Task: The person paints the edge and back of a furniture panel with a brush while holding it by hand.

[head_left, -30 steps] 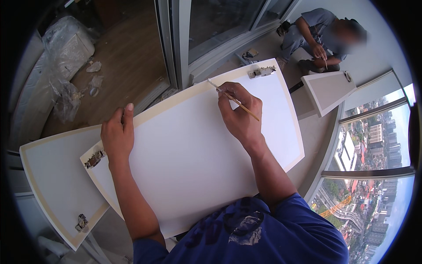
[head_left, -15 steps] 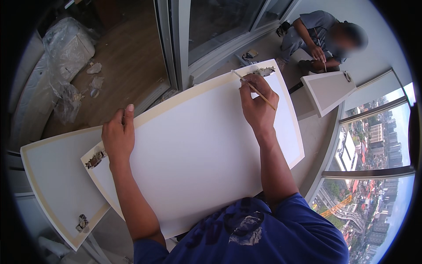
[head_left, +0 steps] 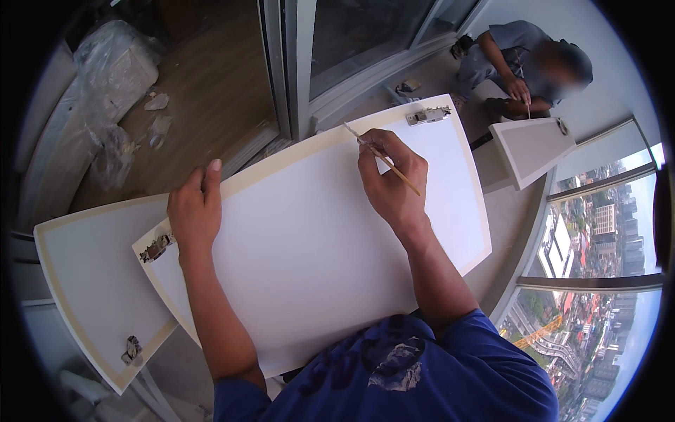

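A white cabinet door (head_left: 316, 246) with a cream border lies across in front of me. Metal hinges sit at its two corners, one at the far right (head_left: 428, 115) and one at the left (head_left: 156, 247). In my right hand (head_left: 395, 179) is a thin wooden paintbrush (head_left: 404, 178), its pale tip reaching the cream border along the far edge. My left hand (head_left: 195, 211) grips that same edge near the left corner, thumb extended and the other fingers curled over it. What lies under those fingers is hidden.
Beneath, to the left, a second bordered door (head_left: 98, 260) with a hinge sticks out. At far right a crouching co-worker (head_left: 517, 63) handles a thin stick by another framed door (head_left: 531, 148). Plastic-wrapped furniture (head_left: 119, 70) stands beyond the sliding door frame (head_left: 288, 70). Windows line the right.
My right hand has moved left along the far border with the paintbrush, uncovering the right hinge. My left hand stays at the edge. The whole view has shifted slightly.
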A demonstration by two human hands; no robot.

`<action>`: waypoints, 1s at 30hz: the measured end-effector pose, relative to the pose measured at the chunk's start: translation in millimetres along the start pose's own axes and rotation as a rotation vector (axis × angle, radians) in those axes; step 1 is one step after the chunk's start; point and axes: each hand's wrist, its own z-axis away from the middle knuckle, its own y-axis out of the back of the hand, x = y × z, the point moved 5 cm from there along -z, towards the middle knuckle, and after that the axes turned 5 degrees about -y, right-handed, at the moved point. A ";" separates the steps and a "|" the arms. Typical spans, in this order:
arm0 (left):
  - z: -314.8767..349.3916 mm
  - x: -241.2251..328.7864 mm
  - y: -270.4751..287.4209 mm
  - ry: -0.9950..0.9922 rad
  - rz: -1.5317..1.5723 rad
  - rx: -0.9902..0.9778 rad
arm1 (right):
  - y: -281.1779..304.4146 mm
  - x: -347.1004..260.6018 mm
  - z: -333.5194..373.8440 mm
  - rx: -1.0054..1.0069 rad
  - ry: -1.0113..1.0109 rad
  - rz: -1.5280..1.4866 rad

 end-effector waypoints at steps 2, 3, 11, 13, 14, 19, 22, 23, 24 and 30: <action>0.1 0.5 0.3 0.023 0.013 -0.021 | -5.4 -3.8 2.4 -0.017 0.004 -0.009; 0.5 1.1 1.1 0.026 0.010 -0.023 | -7.7 -7.5 3.8 -0.028 0.000 -0.011; 0.1 2.5 2.8 0.037 -0.010 -0.046 | -21.5 -16.4 10.3 -0.080 0.049 -0.058; -0.3 2.2 2.9 0.046 -0.013 -0.060 | -21.2 -15.5 10.2 -0.077 0.034 -0.076; -0.6 2.1 2.8 0.050 -0.014 -0.067 | -19.7 -15.1 9.5 -0.060 0.047 -0.056; -0.6 0.2 0.2 0.026 -0.027 -0.053 | -10.2 -2.4 4.2 0.018 0.047 0.000; -0.8 2.0 1.0 0.038 -0.020 -0.060 | -4.5 1.3 1.1 0.024 -0.001 0.019; -1.1 2.3 1.5 0.045 -0.017 -0.063 | -3.3 2.2 0.2 0.027 -0.010 0.024; -1.2 2.4 1.9 0.043 -0.019 -0.060 | -2.2 2.3 -0.3 0.038 0.000 0.026; -1.8 1.7 -0.5 0.016 -0.014 -0.033 | -7.4 0.1 3.8 0.025 0.046 0.033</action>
